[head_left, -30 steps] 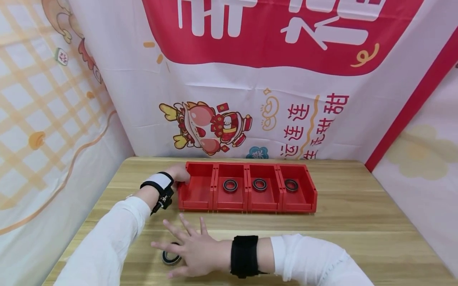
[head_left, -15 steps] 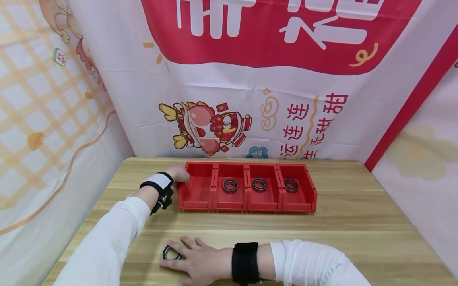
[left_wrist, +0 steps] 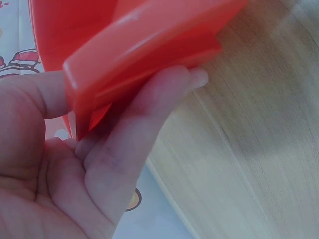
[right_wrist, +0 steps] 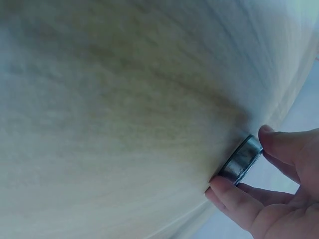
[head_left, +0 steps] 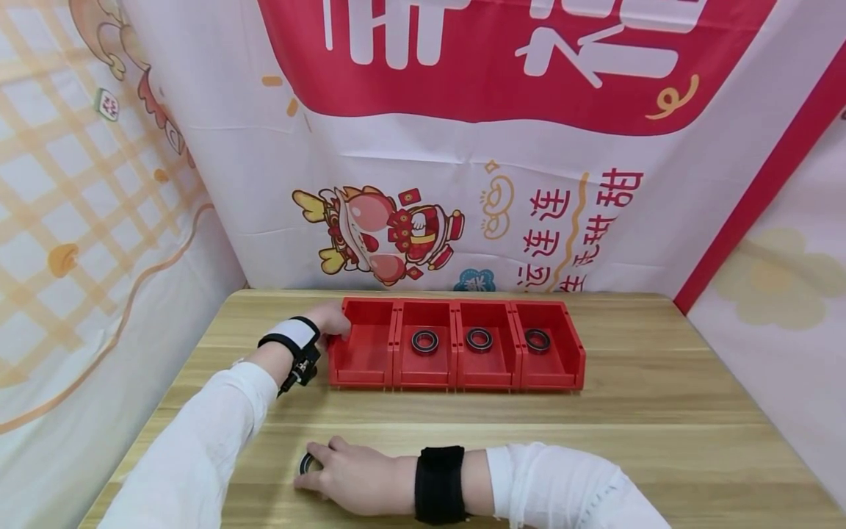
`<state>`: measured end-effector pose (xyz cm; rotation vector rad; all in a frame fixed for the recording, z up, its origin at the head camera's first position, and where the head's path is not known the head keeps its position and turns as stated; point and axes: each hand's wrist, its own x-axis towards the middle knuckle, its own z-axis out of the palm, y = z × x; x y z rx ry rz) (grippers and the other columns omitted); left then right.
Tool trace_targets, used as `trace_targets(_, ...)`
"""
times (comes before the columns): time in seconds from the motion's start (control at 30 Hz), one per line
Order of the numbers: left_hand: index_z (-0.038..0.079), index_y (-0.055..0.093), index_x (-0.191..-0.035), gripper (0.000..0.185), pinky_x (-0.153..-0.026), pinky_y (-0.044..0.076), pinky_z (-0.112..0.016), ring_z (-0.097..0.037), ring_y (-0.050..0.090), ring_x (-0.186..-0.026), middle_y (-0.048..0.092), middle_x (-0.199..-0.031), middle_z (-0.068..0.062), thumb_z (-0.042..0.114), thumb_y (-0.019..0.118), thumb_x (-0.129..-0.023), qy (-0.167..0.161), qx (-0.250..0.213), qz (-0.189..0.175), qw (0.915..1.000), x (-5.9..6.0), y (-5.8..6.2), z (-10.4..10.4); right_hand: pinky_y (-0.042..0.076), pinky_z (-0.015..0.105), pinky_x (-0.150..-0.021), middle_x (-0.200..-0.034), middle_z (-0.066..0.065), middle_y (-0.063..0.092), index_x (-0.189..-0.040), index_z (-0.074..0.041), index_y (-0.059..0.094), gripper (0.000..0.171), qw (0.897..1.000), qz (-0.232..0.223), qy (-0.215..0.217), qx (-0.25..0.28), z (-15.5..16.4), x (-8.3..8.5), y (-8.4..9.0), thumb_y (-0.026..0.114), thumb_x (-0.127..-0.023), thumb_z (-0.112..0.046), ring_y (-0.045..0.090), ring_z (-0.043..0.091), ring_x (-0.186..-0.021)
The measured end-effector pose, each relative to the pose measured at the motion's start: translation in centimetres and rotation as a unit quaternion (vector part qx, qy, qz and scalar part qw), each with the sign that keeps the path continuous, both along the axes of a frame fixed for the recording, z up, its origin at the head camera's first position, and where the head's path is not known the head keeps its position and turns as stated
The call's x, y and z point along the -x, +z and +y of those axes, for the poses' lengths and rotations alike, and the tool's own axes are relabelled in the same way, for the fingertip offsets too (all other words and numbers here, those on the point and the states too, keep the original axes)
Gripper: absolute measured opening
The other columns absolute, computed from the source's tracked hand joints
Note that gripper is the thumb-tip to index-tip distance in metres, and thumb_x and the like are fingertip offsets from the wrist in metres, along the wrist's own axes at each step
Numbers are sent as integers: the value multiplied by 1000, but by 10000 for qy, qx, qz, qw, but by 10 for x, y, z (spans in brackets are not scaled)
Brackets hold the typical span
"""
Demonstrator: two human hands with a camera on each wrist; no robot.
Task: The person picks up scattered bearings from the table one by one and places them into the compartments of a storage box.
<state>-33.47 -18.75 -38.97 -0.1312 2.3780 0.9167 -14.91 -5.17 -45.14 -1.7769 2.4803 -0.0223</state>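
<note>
At the left end of the row of red bins, my left hand (head_left: pixel 333 320) grips the side wall of the leftmost bin (head_left: pixel 366 355). In the left wrist view the thumb lies inside the red wall (left_wrist: pixel 114 55) and the fingers outside. Near the front of the table, my right hand (head_left: pixel 357 476) pinches a ball bearing (head_left: pixel 307 463) between thumb and fingers. The right wrist view shows the bearing's shiny metal outer rim (right_wrist: pixel 241 160), flat against the wood, thumb on one side and fingertips on the other.
Three more bearings lie in the other bins: one in the second bin (head_left: pixel 425 342), one in the third bin (head_left: pixel 479 339), one in the fourth bin (head_left: pixel 537 340). A printed cloth (head_left: pixel 396 147) hangs behind the wooden table (head_left: pixel 634 411).
My right hand, spread over the bearing a second ago, has lowered and drawn its fingers in to pinch it. The left hand stays on the bin.
</note>
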Motion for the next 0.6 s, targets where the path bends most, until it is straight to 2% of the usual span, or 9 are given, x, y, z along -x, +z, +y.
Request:
trace_targets(0.17,-7,51,-108,30,-60,54,-33,-25,56,-73,54,-93,-16,-5,47,-79,31,52,-18,10000,-1,1,1,47,12,-75,-125,0,52,-127,-32,55,31,9996,267,72,79,-6,2,1,52,-96,-29,51,8,-91)
trace_targets(0.33,-5,52,-107,28,-59,54,-33,-25,56,-72,54,-92,-15,-5,48,-80,65,118,65,9999,2,-3,0,42,15,-63,-106,-2,55,-116,-32,58,22,9933,1127,146,194,-10,-1,0,52,-96,-25,49,9,-78)
trace_targets(0.5,-1,49,-88,11,-53,48,-29,-19,49,-59,50,-77,-10,-5,47,-78,-103,198,162,9996,0,-3,0,41,19,-62,-98,-3,55,-110,-32,59,21,9859,1650,165,205,-14,-1,-3,56,-91,-22,51,10,-74)
trace_targets(0.6,1,46,-79,7,-51,42,-29,-17,43,-53,47,-70,-8,-5,46,-77,-168,266,185,9993,-1,-2,0,38,19,-60,-92,-3,56,-103,-32,60,16,9812,1887,235,333,-16,1,-4,58,-89,-24,51,11,-71)
